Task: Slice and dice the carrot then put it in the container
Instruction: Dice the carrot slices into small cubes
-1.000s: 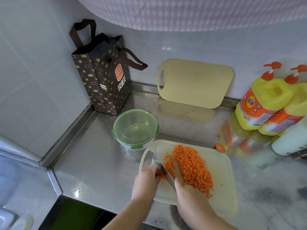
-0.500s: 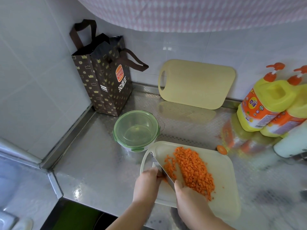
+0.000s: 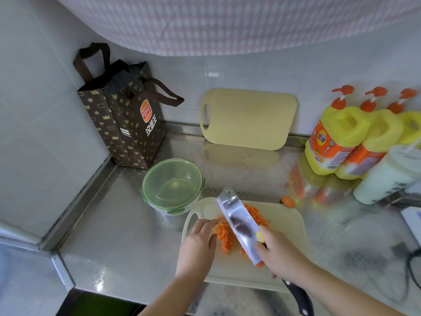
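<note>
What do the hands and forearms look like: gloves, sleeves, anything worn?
Both bare. The left hand and right hand have no gloves, and no ring or watch shows. The left forearm and right forearm are uncovered down to the frame edge, with no sleeve in view.

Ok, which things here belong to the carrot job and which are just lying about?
Job: diced orange carrot, broad steel cleaver, pale plastic cutting board, round green-lidded clear container.
Lying about: brown paper bag, yellow board against the wall, yellow detergent bottles, white bottle.
</note>
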Motion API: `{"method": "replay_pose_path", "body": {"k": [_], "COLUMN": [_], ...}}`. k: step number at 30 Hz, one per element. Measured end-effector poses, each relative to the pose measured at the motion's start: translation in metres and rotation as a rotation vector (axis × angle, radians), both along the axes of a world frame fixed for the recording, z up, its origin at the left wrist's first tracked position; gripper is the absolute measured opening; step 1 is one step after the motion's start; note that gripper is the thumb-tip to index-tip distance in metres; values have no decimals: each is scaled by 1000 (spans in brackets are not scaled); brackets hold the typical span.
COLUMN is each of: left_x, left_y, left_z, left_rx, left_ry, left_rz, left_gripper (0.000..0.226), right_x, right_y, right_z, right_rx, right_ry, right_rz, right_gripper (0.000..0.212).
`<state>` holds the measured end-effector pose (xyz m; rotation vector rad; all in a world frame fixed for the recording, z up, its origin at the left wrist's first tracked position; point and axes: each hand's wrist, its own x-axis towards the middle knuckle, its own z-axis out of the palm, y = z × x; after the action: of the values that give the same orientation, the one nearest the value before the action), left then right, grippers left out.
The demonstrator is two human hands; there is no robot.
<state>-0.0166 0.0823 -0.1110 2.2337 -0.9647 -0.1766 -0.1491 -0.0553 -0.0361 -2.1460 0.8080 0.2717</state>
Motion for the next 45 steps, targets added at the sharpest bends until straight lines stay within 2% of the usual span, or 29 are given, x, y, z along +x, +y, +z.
{"method": "replay_pose_path", "body": {"k": [2, 4, 5, 8, 9, 11, 14, 15, 18, 20, 22, 25, 28, 32, 35, 39, 45], "left_x": [-5, -18, -23, -29, -28, -21, -12, -8, 6, 18, 27, 27, 13, -12, -18, -15, -21], "left_y": [-4, -11, -13, -10, -9, -7, -8, -9, -10, -10, -11, -14, -18, -29, -37, -38, -44], "left_z": [2, 0, -3, -8, -7, -9, 6, 10, 34, 53, 68, 86, 90, 71, 55, 44, 44], "left_rx": [-2, 62, 99, 327, 369, 443, 454, 395, 5, -228, -247, -60, 125, 183, 127, -8, 52], "left_ry": [-264, -406, -431, -405, -406, -399, -398, -355, -35, 132, 256, 434, 553, 685, 685, 760, 653], "left_rz": [-149, -287, -337, -420, -416, -407, -383, -346, -76, 150, 195, -25, -208, -264, -184, -55, -211], "left_gripper": [50, 64, 74, 124, 129, 119, 74, 65, 40, 30, 29, 35, 36, 37, 37, 38, 47], "right_x": [-3, -3, -4, -6, -8, -11, -15, -16, -25, -34, -40, -46, -47, -47, -49, -53, -50], "right_y": [-6, -9, -10, -10, -10, -12, -19, -22, -29, -34, -41, -49, -52, -52, -54, -55, -52], "right_z": [5, 13, 16, 25, 25, 22, 17, 14, 11, 10, 8, -1, -5, -1, -5, -5, -5], "right_rx": [94, 163, 202, 280, 282, 270, 160, 74, -263, -567, -809, -957, -1003, -1056, -1119, -1146, -1153], "right_ry": [-1, -34, -66, -104, -101, -91, -82, -91, -93, -100, -112, -106, -160, -248, -313, -334, -303], "right_rz": [-34, -43, -64, -105, -108, -137, -171, -128, 88, 269, 478, 614, 647, 663, 662, 672, 698], "right_gripper": [27, 21, 20, 23, 20, 12, 8, 5, 5, 23, 43, 55, 52, 40, 30, 29, 39]}}
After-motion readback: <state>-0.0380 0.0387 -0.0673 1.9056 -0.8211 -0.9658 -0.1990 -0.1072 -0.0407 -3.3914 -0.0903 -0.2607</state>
